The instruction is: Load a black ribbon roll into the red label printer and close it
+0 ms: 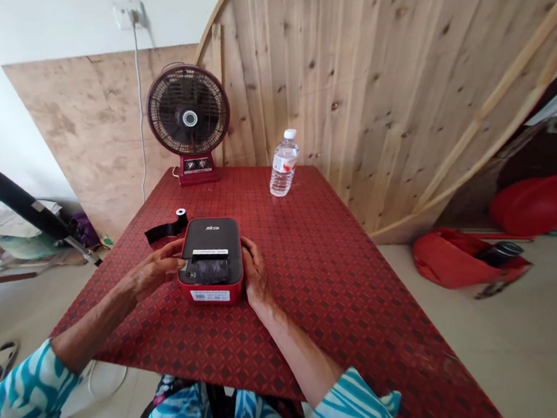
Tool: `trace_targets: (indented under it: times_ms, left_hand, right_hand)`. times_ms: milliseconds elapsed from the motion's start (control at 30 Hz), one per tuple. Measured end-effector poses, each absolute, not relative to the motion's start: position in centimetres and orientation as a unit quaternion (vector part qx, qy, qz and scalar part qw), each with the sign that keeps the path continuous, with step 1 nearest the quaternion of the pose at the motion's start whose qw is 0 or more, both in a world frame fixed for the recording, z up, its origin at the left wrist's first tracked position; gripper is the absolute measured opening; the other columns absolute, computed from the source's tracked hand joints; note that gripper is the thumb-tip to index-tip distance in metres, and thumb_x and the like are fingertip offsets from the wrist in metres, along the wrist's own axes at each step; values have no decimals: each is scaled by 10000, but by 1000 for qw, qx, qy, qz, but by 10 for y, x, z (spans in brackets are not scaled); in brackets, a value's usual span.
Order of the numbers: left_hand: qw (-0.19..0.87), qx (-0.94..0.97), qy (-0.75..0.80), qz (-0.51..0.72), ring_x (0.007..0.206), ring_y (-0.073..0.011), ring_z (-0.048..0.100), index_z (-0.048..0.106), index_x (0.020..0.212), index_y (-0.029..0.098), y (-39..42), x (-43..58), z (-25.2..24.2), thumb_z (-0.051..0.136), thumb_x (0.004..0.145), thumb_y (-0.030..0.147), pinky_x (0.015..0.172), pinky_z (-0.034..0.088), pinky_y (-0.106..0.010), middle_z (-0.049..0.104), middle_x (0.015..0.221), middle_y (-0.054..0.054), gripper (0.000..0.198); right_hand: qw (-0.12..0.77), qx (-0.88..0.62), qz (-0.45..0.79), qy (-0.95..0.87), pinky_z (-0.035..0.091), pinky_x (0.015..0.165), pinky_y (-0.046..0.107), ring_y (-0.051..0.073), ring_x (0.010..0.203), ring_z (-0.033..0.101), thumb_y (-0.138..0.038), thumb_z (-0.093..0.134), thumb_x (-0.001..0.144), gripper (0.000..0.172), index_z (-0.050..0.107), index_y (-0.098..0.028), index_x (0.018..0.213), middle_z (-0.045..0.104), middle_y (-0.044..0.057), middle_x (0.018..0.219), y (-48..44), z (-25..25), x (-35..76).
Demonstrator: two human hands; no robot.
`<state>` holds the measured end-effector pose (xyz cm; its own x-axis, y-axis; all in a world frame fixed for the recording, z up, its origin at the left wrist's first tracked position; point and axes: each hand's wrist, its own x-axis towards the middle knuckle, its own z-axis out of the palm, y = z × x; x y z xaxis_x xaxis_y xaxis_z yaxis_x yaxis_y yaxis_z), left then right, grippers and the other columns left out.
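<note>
A small black-and-red label printer [215,239] sits on the patterned red tabletop, with a printed sticker on its front side. My left hand [158,269] grips its left side, with a fingertip on the near left corner beside a small light patch. Around the right side curls my right hand [255,273], its fingers against the casing. A pale strip lies across the printer's top, just behind a dark shiny area. Touching or very near its left rear edge is a partly unrolled black ribbon roll [170,229] with a white core.
The red-covered table [330,289] narrows toward the back, where a red fan [188,118] and a clear water bottle [284,163] stand. Wooden boards [374,79] lean behind it. A red bag [454,259] and a red basin [541,202] are at right.
</note>
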<state>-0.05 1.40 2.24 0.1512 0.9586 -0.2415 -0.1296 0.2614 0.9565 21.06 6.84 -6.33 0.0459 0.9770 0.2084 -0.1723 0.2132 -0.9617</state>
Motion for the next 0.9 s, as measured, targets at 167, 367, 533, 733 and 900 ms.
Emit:
trace_targets:
  times_ms: [167, 367, 533, 733, 900]
  left_hand:
    - [637, 401, 501, 427, 866, -192, 674, 623, 1200, 217, 13, -3, 17, 770, 672, 315, 716, 514, -266, 704, 1119, -77, 557]
    - [631, 416, 495, 428, 1038, -277, 655, 607, 1245, 225, 14, 0, 12, 745, 689, 331, 794, 517, -316, 698, 1156, -85, 583]
    - [620, 439, 482, 437, 1066, -291, 649, 562, 1303, 225, 13, 2, 9, 695, 742, 333, 846, 514, -346, 682, 1202, -82, 586]
    - [628, 425, 482, 439, 1057, -297, 653, 575, 1282, 217, 15, -1, 7, 733, 699, 321, 856, 519, -366, 689, 1188, -90, 613]
    - [609, 433, 494, 444, 1047, -301, 659, 563, 1304, 215, 12, 2, 12, 717, 708, 340, 865, 516, -377, 711, 1136, -98, 628]
  right_hand:
    - [602, -406, 476, -496, 395, 1043, 416, 218, 1148, 563, -441, 483, 862, 364, 639, -256, 1135, 652, 40, 1189, 69, -65, 211]
    - [591, -416, 482, -495, 400, 1040, 419, 220, 1152, 560, -429, 479, 880, 345, 629, -275, 1150, 641, 32, 1213, 69, -65, 213]
    - [589, -414, 482, -500, 413, 1028, 414, 221, 1162, 555, -422, 476, 888, 339, 623, -278, 1158, 638, 28, 1231, 69, -65, 212]
    - [589, -409, 486, -499, 416, 1022, 408, 218, 1163, 554, -424, 472, 888, 354, 612, -267, 1173, 630, 35, 1237, 70, -66, 212]
    - [601, -397, 476, -505, 415, 1022, 406, 214, 1140, 563, -432, 470, 890, 347, 627, -263, 1149, 647, 32, 1198, 69, -64, 211]
